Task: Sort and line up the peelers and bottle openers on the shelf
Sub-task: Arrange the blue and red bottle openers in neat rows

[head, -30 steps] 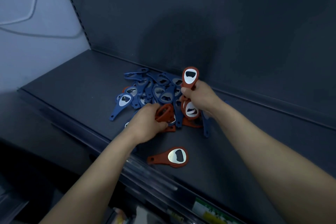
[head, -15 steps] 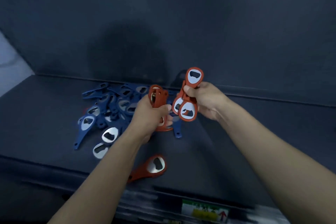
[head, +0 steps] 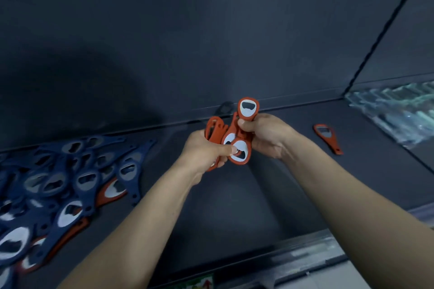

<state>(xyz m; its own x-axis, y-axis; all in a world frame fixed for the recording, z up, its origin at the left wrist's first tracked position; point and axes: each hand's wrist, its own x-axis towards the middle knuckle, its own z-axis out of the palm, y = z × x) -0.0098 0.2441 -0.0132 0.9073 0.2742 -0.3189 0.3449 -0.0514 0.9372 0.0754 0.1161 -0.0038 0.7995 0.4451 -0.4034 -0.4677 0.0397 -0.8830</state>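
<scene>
Looks down on a dark shelf (head: 258, 206) bearing a tangled pile of blue openers (head: 58, 183) at left, some red mixed in, and blurred packets (head: 399, 112) at far right. Grips red pieces above mid-shelf: left hand (head: 204, 152) curled round red tools (head: 215, 131) seen edge-on, right hand (head: 265, 135) round red openers (head: 239, 155), bunches touching. Best to square handles, heads one way, before laying them beside the lone opener (head: 327, 136) at right.

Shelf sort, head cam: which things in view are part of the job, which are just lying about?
Job:
red openers gripped in left hand
red bunch gripped in right hand
blue opener pile, a few red ones mixed in
lone red opener on the shelf

Lying about:
clear-wrapped packs, far right
label strip on the front edge
</scene>
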